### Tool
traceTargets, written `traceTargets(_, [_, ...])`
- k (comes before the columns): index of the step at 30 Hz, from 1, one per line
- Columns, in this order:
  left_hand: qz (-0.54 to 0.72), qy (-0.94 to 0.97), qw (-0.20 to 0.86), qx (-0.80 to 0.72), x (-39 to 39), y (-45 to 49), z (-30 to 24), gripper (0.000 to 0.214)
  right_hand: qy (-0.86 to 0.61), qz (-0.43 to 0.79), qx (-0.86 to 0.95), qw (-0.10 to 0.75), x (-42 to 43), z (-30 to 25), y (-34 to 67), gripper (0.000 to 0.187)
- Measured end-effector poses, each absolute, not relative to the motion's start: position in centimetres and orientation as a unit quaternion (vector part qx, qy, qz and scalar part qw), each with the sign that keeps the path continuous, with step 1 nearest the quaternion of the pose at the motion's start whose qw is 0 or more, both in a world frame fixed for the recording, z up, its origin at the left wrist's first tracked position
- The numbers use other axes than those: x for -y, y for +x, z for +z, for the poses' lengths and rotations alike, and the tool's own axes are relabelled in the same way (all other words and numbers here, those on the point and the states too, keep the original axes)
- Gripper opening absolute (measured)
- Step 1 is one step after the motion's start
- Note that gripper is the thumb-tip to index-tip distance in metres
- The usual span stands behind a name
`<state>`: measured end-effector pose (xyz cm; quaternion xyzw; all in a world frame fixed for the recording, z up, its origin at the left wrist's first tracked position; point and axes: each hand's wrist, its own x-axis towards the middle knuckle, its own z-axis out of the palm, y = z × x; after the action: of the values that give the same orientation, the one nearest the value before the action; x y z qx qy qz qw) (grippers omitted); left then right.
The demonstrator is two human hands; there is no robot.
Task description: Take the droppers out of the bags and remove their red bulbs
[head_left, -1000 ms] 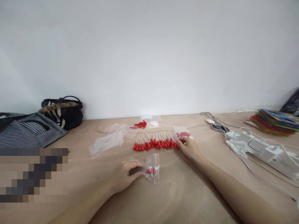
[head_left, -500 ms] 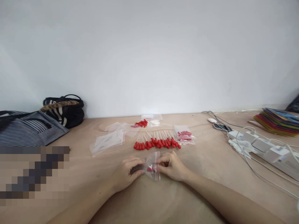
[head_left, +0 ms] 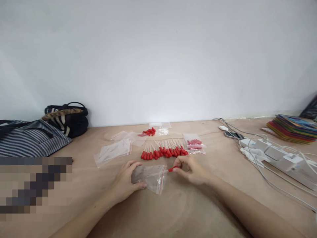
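My left hand point(head_left: 125, 183) pinches a small clear zip bag point(head_left: 151, 177) with a red seal strip, which lies flat on the tan table point(head_left: 173, 211). Just right of the bag's mouth, my right hand point(head_left: 192, 170) is closed on a red-bulbed dropper point(head_left: 171, 169), its red bulb pointing at the bag. Behind both hands lies a row of several red-bulbed droppers point(head_left: 164, 150). To the right of that row sits a filled bag of droppers point(head_left: 194, 144).
Empty clear bags point(head_left: 114, 150) lie at the left, loose red bulbs point(head_left: 149, 132) near the wall. Striped and black bags point(head_left: 47, 130) sit at far left. A power strip with chargers and cables point(head_left: 279, 155), a phone point(head_left: 232, 134) and coloured sheets point(head_left: 292, 128) fill the right.
My right hand came back from the dropper row to the bag, then drew away rightwards holding one red-bulbed dropper. The bag, held up before, now lies flat under my left hand.
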<state>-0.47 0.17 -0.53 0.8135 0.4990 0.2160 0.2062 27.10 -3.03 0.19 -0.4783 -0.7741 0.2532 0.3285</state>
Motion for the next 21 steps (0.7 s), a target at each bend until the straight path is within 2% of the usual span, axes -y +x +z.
traceTargets(2, [0.205,0.808,0.214,-0.51,-0.4,-1.5,0.0,0.065,-0.451,0.322,0.76,0.34,2.3,0.8,29.3,0.019])
traceTargets(5, [0.178,0.809,0.233,-0.509,-1.0,-2.9,1.1,0.066,-0.464,0.341,0.685,0.446,1.1,1.1,31.8,0.026])
traceTargets(8, [0.16,0.809,0.238,-0.512,-1.6,-4.1,2.1,0.058,-0.497,0.304,0.59,0.559,-0.1,0.5,32.5,0.03])
traceTargets(10, [0.16,0.799,0.208,-0.541,-1.8,-4.6,2.6,0.048,-0.538,0.238,0.551,0.592,-0.7,-0.3,32.0,0.031])
traceTargets(15, [0.091,0.768,0.123,-0.622,-1.3,-4.6,2.8,0.039,-0.609,0.061,0.574,0.543,-1.5,-2.2,29.6,0.026])
traceTargets(21, [0.072,0.766,0.2,-0.606,-1.3,-4.2,1.7,0.033,-0.644,-0.043,0.639,0.418,-1.6,-3.0,28.3,0.024])
